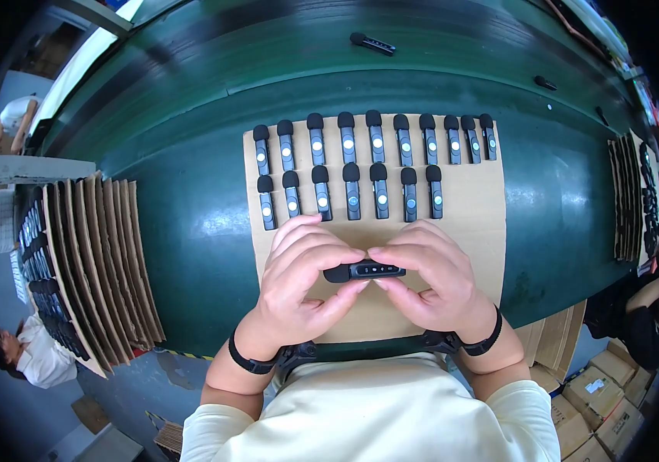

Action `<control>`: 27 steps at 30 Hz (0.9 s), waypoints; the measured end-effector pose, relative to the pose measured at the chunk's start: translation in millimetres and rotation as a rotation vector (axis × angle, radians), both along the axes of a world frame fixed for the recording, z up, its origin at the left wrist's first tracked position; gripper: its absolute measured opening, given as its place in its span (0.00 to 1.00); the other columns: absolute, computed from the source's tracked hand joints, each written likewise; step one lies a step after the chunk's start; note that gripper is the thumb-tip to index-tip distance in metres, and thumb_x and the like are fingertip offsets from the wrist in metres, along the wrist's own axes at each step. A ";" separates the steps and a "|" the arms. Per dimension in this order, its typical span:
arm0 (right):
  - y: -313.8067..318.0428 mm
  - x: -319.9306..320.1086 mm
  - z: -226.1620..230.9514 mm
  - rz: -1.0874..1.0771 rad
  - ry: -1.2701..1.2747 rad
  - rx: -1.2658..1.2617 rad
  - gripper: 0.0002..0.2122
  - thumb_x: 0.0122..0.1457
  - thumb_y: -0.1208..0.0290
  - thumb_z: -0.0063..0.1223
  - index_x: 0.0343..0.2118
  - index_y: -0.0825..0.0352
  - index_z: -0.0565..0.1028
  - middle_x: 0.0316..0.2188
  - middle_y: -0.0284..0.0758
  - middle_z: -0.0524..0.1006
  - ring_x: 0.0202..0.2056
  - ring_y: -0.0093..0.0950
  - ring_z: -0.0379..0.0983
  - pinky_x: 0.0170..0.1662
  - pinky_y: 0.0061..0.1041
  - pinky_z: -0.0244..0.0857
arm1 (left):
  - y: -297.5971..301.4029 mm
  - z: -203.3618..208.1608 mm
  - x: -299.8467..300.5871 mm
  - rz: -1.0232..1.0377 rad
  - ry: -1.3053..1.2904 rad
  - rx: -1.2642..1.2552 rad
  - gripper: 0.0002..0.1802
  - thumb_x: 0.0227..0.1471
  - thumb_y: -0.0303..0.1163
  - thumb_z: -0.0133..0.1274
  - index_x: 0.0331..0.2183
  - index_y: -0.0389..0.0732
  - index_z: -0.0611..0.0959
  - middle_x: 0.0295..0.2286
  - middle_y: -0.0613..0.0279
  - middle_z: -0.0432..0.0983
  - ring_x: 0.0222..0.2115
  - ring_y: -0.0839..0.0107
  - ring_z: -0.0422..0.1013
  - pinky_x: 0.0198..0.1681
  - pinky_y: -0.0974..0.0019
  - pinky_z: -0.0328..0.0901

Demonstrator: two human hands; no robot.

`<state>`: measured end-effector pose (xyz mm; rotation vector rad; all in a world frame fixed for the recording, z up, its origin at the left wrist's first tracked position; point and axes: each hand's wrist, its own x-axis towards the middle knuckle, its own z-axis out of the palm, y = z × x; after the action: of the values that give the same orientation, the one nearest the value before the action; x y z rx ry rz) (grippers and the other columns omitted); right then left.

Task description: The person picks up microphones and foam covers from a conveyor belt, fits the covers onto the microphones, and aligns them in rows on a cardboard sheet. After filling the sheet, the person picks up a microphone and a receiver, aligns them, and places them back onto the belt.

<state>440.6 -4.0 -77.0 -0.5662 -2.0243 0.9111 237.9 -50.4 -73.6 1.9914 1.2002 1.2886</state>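
Observation:
Between my two hands is a small black clip-on microphone (375, 269) with a foam tip, lying sideways with the foam to the left. The thumb and fingers of my left hand (298, 269) pinch it near the foam end. My right hand (429, 269) pinches it near the middle and the other end. Both hands hover above the near part of a cardboard sheet (468, 223). Beyond my fingers, two rows of similar foam-tipped microphones (347, 138) lie on the sheet, most with a pale round sticker. The back row is longer than the front row.
The sheet rests on a green work table (198, 215). A stack of cardboard layers with microphones (98, 262) stands at the left, another (626, 200) at the right. Loose microphones (373, 43) lie on the far green surface. Cartons (599, 389) are at lower right. Other people (33, 350) are nearby.

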 end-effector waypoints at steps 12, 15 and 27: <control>-1.2 -1.0 0.6 -0.003 0.002 0.026 0.17 0.46 0.81 0.63 0.41 0.69 0.76 0.33 0.39 0.78 0.28 0.35 0.73 0.33 0.30 0.65 | -0.9 -0.7 0.3 0.000 0.008 0.020 0.14 0.40 0.26 0.65 0.33 0.37 0.81 0.28 0.58 0.77 0.30 0.62 0.73 0.51 0.51 0.62; -1.4 -1.0 0.8 -0.004 0.002 0.027 0.17 0.46 0.82 0.63 0.41 0.69 0.76 0.32 0.39 0.78 0.29 0.35 0.73 0.33 0.30 0.65 | -1.0 -1.8 0.1 0.000 0.012 0.021 0.14 0.41 0.27 0.65 0.33 0.36 0.80 0.28 0.58 0.77 0.30 0.63 0.73 0.51 0.50 0.62; 1.6 -3.3 -1.3 0.029 0.032 0.003 0.15 0.46 0.82 0.63 0.39 0.67 0.76 0.35 0.38 0.78 0.32 0.35 0.74 0.36 0.31 0.66 | -0.4 -4.7 -4.4 -0.003 0.039 -0.016 0.15 0.42 0.31 0.65 0.33 0.36 0.80 0.31 0.57 0.77 0.33 0.62 0.73 0.51 0.52 0.62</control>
<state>437.3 -2.4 -78.3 -0.5189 -2.0094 0.9288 233.5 -50.7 -78.3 2.0143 1.2216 1.2403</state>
